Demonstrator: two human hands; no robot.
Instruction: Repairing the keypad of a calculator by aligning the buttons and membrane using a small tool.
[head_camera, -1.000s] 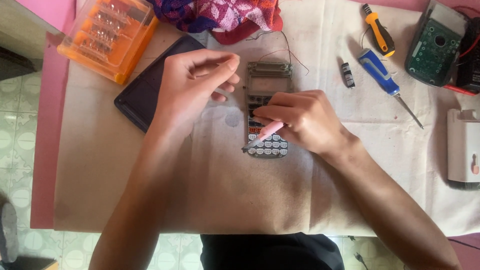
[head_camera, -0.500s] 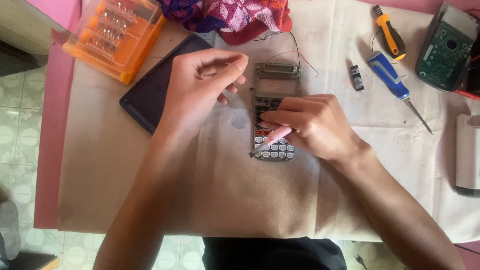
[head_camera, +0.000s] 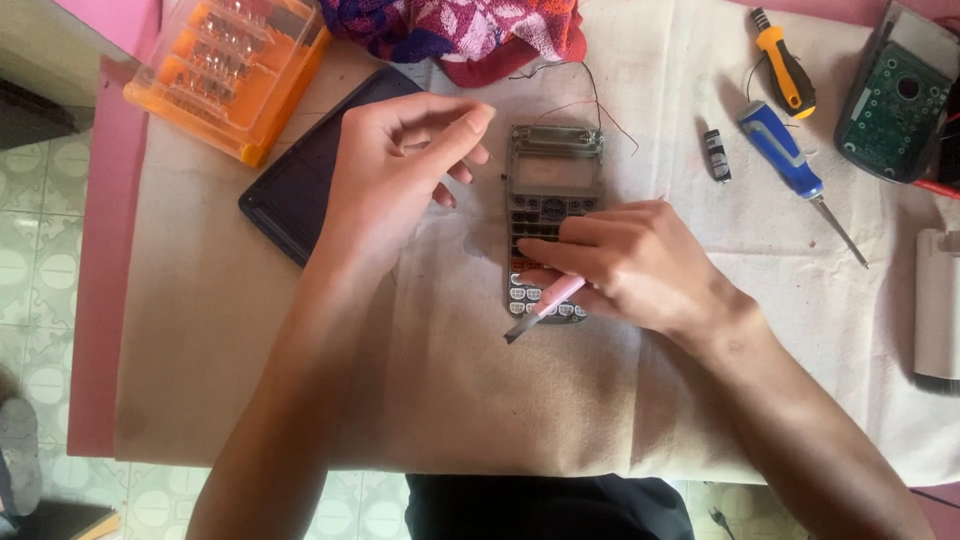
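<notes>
— What lies under the hands?

— An opened calculator (head_camera: 553, 190), face up near the middle of the worktop (head_camera: 250, 380), on a pale cloth. Its screen window is bare, and thin red and black wires (head_camera: 600, 105) trail from its top edge.

— And the right hand?

— The right hand (head_camera: 640, 262) rests over the keypad's lower half, fingers (head_camera: 560, 250) clamped on a slim pink tool (head_camera: 545, 305). The tool's dark tip points down-left, just past the calculator's bottom corner.

— The left?

— The left hand (head_camera: 395, 165) hovers just left of the calculator, above the cloth. Thumb and fingers are curled together; they may pinch something tiny, but I cannot tell.

— What sits around them?

— A dark tablet (head_camera: 300, 185) lies partly beneath the left hand. Beyond it, at the upper left, is an orange plastic case (head_camera: 225, 70) of small bits. A patterned red and purple cloth (head_camera: 460, 25) is bunched at the top. To the right lie a small black part (head_camera: 716, 155), a blue screwdriver (head_camera: 790, 165) and an orange-handled screwdriver (head_camera: 785, 65). A green circuit board (head_camera: 895, 110) in its dark shell sits at the far right, with a white object (head_camera: 938, 305) at the edge below it.
</notes>
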